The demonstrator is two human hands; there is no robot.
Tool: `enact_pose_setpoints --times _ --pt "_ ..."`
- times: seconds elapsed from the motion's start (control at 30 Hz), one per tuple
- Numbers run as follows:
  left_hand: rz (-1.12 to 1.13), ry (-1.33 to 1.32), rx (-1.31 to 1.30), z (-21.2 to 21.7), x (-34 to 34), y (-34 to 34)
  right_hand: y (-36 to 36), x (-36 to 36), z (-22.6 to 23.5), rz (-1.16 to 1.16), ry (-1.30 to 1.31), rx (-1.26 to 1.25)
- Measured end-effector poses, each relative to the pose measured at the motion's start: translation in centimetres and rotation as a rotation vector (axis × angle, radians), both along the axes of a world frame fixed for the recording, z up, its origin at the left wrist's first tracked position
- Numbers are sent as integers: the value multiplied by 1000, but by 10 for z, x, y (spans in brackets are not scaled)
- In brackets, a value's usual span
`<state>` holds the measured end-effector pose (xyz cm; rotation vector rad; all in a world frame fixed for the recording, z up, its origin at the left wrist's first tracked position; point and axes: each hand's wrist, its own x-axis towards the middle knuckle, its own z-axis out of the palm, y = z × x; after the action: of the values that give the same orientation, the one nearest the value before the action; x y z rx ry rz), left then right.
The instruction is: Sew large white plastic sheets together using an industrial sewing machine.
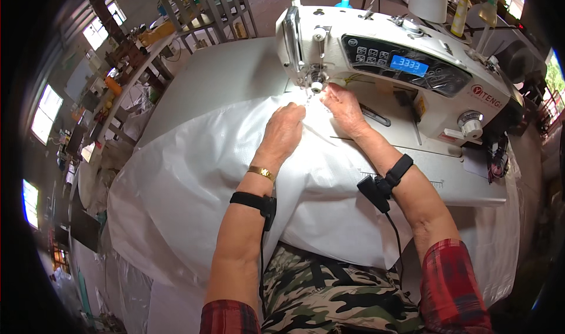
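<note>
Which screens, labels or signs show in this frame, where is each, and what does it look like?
Display screen: front of the white sewing machine, small blue lit rectangle in a dark control panel.
Logo lettering: machine's right end, red on white.
Yellow sticker: below the panel, small, partly hidden.

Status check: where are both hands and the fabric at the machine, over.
Left hand and right hand both pressed flat on white woven fabric. Fabric edge under sewing machine needle. Fingers close beside needle; nothing else in the way.
</note>
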<state>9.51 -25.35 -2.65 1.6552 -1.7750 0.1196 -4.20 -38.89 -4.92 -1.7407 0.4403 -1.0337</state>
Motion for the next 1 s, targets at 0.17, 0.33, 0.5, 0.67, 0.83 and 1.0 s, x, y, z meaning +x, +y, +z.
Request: enact_pose_setpoints --times 0.17,0.33,0.5,0.67,0.83,1.0 --pt "30 73 80 1 5 5 7 6 2 -174 276 -244" --pt "1 344 175 13 -5 44 22 -8 1 -50 174 -174" --pt "-78 266 22 13 -51 170 72 -67 24 -56 33 -77" --pt "377 51 188 -47 -94 303 157 -114 31 -72 91 -474" --pt "628 182 361 -157 -87 407 226 -106 12 306 353 -444" --pt "685 302 170 -177 -96 414 240 -73 -17 351 452 -88"
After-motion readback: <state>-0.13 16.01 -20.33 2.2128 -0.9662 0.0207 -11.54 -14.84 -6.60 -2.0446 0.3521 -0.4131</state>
